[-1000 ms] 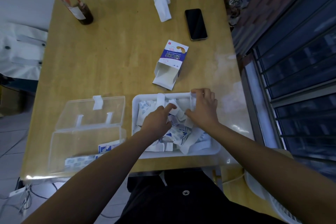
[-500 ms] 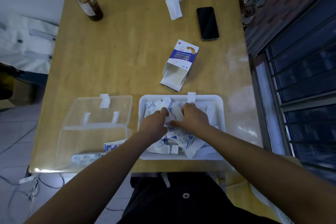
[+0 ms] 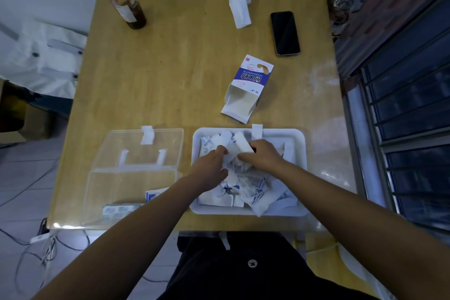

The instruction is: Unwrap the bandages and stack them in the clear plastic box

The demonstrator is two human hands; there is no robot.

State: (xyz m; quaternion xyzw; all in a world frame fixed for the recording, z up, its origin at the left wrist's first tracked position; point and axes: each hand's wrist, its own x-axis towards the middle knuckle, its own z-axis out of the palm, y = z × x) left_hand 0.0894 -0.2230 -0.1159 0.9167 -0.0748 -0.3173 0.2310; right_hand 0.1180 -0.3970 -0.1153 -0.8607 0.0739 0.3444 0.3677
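Note:
A white tray (image 3: pixel 298 140) near the table's front edge holds a heap of wrapped bandages (image 3: pixel 246 185) and torn white wrappers. Both hands hover over its far half. My left hand (image 3: pixel 210 165) and my right hand (image 3: pixel 264 156) pinch the same white bandage wrapper (image 3: pixel 239 145) between their fingertips. To the left stands the clear plastic box (image 3: pixel 131 192) with its lid (image 3: pixel 143 147) folded back flat. A few bandages (image 3: pixel 120 209) lie at the box's front; my left forearm covers part of them.
An opened blue-and-white bandage carton (image 3: pixel 248 87) lies beyond the tray. Farther back sit a black phone (image 3: pixel 285 33), crumpled white paper (image 3: pixel 238 2) and a glass bottle with a red straw (image 3: pixel 126 5). A barred window runs along the right side.
My right hand came off the tray's far rim and joined my left hand over the pile. Both now grip one wrapper. The camera view shifted slightly.

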